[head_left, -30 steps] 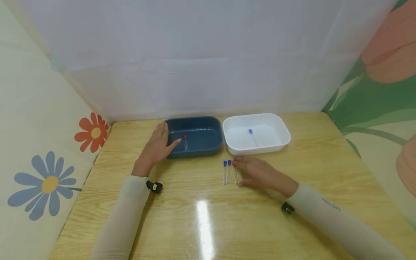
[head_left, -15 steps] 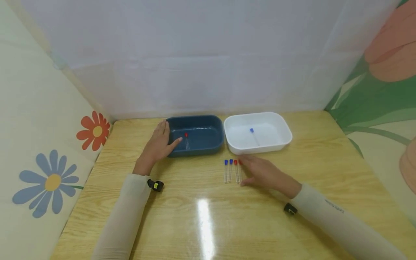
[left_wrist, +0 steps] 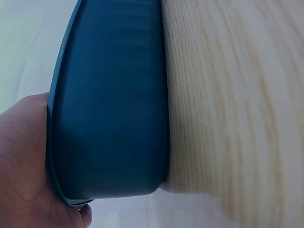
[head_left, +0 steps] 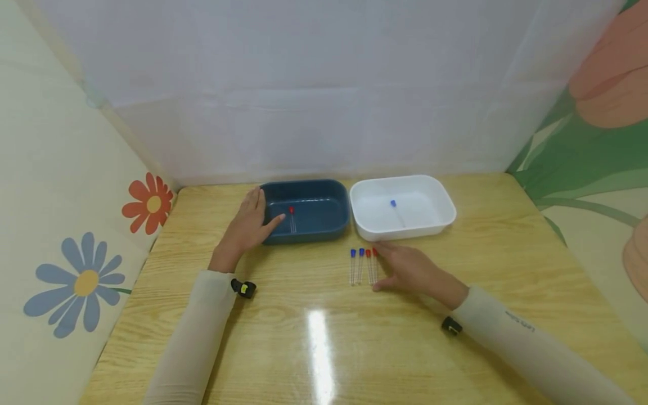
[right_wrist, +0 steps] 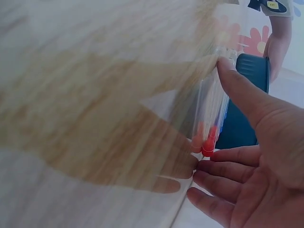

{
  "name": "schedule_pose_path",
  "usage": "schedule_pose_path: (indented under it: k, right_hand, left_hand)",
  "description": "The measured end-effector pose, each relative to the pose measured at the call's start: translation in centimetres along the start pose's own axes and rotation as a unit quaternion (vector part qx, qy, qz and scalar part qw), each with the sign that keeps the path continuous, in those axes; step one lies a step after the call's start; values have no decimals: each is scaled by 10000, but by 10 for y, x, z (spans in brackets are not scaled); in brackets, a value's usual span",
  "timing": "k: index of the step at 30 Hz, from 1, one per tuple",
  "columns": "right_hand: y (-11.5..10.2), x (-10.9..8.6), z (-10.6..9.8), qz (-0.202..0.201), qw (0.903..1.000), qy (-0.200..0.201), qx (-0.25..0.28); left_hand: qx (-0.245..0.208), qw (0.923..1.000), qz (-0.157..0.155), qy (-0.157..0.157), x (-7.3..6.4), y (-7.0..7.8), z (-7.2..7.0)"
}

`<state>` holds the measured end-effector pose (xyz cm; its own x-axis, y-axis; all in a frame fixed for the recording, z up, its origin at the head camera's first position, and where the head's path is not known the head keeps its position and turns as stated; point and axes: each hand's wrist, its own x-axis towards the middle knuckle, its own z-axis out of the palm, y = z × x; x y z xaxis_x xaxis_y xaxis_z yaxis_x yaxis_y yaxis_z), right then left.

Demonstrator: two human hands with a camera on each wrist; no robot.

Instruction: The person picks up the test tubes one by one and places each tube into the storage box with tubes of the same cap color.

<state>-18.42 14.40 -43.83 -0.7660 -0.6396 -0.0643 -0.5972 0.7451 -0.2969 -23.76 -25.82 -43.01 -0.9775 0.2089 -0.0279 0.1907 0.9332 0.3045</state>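
My left hand (head_left: 244, 228) rests on the left end of a dark blue tray (head_left: 324, 232), fingers along its end and thumb reaching over the front rim. On the table, two clear tubes with blue caps (head_left: 352, 253) and two with red caps (head_left: 368, 253) lie side by side. My right hand (head_left: 410, 269) spans the rightmost red-capped tube, thumb at its clear end and fingertips right by the red cap (right_wrist: 207, 146). One red-capped tube (head_left: 292, 210) lies inside the blue tray. A blue-capped tube (head_left: 393, 203) lies in the white tray (head_left: 430, 230).
Both trays stand side by side near the back of the wooden table (head_left: 273, 349). A white sheet (head_left: 304, 135) hangs behind them, and flower-patterned panels (head_left: 86, 281) flank the sides. Each wrist wears a small black device (head_left: 245, 288).
My right hand has shifted slightly right, and both red caps beside it now show. The left hand stays on the blue tray. The head view has shifted a little.
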Motion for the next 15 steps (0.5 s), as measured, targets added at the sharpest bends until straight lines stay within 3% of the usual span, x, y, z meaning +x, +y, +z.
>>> schedule_pose_path:
  k: [15]
  right_hand:
    - [2, 2, 1, 323, 9990, -84, 301]
  left_hand:
    - [71, 10000, -20, 15, 0, 1, 0]
